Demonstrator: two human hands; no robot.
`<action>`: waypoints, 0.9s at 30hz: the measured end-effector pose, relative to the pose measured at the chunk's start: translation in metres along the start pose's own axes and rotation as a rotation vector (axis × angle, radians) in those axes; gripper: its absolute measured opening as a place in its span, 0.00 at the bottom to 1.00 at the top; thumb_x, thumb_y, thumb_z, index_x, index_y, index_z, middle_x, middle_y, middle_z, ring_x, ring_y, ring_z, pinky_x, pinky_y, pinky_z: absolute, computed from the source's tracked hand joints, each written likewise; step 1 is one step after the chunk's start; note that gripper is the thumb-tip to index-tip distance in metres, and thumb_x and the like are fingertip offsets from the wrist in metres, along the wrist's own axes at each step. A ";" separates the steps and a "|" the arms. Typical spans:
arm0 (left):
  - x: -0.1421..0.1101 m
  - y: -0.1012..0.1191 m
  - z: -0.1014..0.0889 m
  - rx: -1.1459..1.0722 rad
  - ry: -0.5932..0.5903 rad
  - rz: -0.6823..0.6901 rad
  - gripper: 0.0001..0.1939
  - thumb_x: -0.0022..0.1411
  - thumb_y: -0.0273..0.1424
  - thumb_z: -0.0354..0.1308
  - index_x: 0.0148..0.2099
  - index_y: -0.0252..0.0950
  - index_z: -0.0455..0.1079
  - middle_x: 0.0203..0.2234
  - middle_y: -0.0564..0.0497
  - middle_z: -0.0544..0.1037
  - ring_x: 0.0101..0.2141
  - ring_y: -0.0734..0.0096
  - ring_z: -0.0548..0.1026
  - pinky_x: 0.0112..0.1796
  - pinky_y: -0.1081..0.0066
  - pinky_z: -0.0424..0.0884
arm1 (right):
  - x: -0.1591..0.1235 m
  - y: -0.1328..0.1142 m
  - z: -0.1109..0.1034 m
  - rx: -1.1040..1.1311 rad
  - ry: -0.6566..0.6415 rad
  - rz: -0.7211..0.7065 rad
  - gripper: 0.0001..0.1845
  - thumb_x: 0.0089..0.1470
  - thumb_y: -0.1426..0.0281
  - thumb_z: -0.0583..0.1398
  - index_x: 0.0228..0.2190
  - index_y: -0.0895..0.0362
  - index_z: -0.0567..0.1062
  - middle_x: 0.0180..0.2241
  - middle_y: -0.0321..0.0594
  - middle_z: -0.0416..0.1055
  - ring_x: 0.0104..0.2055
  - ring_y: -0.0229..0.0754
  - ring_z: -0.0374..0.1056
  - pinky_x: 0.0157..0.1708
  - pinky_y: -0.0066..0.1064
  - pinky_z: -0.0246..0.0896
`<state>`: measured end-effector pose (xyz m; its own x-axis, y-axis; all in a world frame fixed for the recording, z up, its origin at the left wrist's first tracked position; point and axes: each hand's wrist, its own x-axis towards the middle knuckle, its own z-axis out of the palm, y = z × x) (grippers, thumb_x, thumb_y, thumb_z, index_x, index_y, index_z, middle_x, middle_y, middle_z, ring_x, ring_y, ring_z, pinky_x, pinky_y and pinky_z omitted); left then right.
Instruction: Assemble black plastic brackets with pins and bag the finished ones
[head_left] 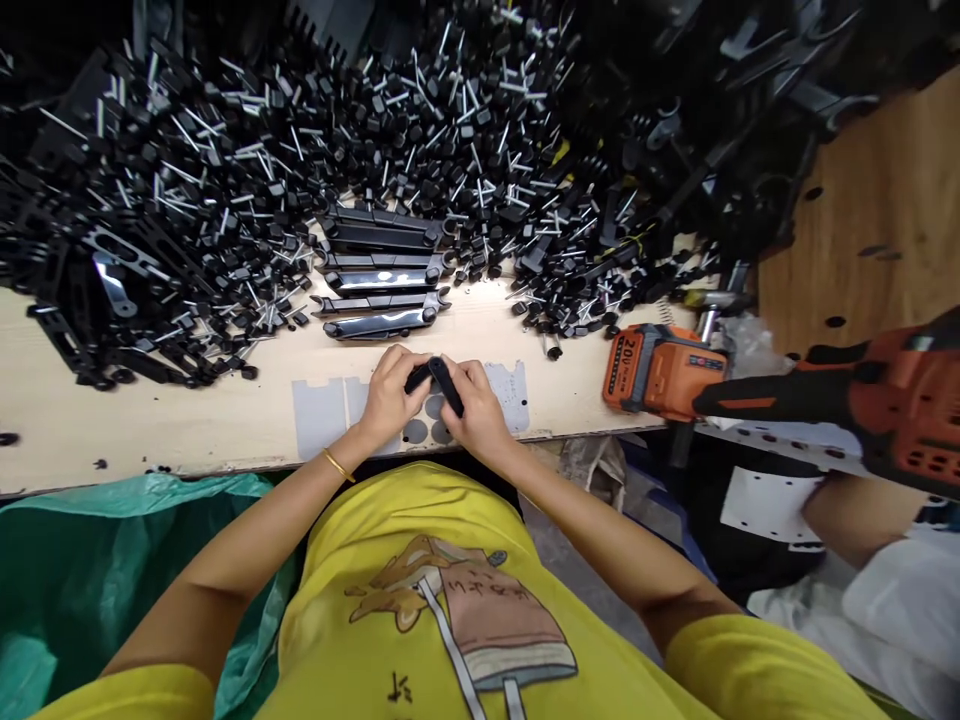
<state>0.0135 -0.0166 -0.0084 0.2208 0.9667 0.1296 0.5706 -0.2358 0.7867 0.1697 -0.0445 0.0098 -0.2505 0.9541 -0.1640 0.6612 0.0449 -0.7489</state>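
Note:
My left hand (391, 393) is closed round a short black plastic part (418, 376), most of it hidden by the fingers. In my right hand (476, 405) is a longer black plastic bar (447, 386), gripped between thumb and fingers. The two pieces come together at their upper ends; whether they are joined I cannot tell. Beneath my hands, flat grey sheets with round pads (415, 431) lie at the bench's front edge. Beyond them a row of glossy black bars (381, 324) lies side by side.
A large heap of black-headed bolts (465, 110) covers the back of the bench (172, 430). To the right lies an orange cordless power tool (667, 370), with another blurred orange tool (907, 400) nearer. A green bag (135, 560) hangs below the front edge at left.

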 end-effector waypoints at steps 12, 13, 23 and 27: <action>-0.026 0.011 -0.017 0.437 0.081 0.120 0.28 0.58 0.19 0.50 0.61 0.37 0.56 0.45 0.38 0.68 0.47 0.54 0.67 0.47 0.53 0.67 | 0.113 0.066 -0.160 -0.422 0.477 0.142 0.18 0.56 0.68 0.53 0.47 0.60 0.69 0.40 0.49 0.69 0.45 0.50 0.64 0.49 0.50 0.58; -0.027 0.015 -0.019 0.478 0.010 0.186 0.30 0.57 0.17 0.50 0.61 0.39 0.56 0.49 0.38 0.67 0.51 0.53 0.65 0.50 0.51 0.64 | 0.133 0.075 -0.174 -0.480 0.534 0.204 0.19 0.56 0.69 0.53 0.48 0.62 0.68 0.42 0.52 0.69 0.48 0.52 0.63 0.50 0.51 0.57; 0.018 0.033 -0.026 0.572 -0.387 0.429 0.09 0.58 0.17 0.51 0.38 0.34 0.66 0.34 0.45 0.74 0.37 0.62 0.72 0.44 0.63 0.68 | 0.207 0.080 -0.210 -0.718 0.426 0.193 0.31 0.54 0.56 0.53 0.45 0.74 0.65 0.50 0.59 0.59 0.56 0.56 0.56 0.50 0.46 0.55; 0.018 0.030 -0.042 0.599 -0.347 0.323 0.08 0.58 0.21 0.55 0.41 0.32 0.66 0.37 0.43 0.75 0.39 0.59 0.73 0.40 0.63 0.69 | 0.172 0.082 -0.217 -0.486 0.558 0.006 0.29 0.44 0.62 0.65 0.46 0.60 0.62 0.48 0.53 0.61 0.52 0.53 0.61 0.49 0.48 0.60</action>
<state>0.0015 -0.0018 0.0432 0.6291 0.7770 0.0224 0.7452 -0.6110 0.2672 0.3342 0.1876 0.0599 0.0654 0.9576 0.2805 0.9326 0.0414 -0.3586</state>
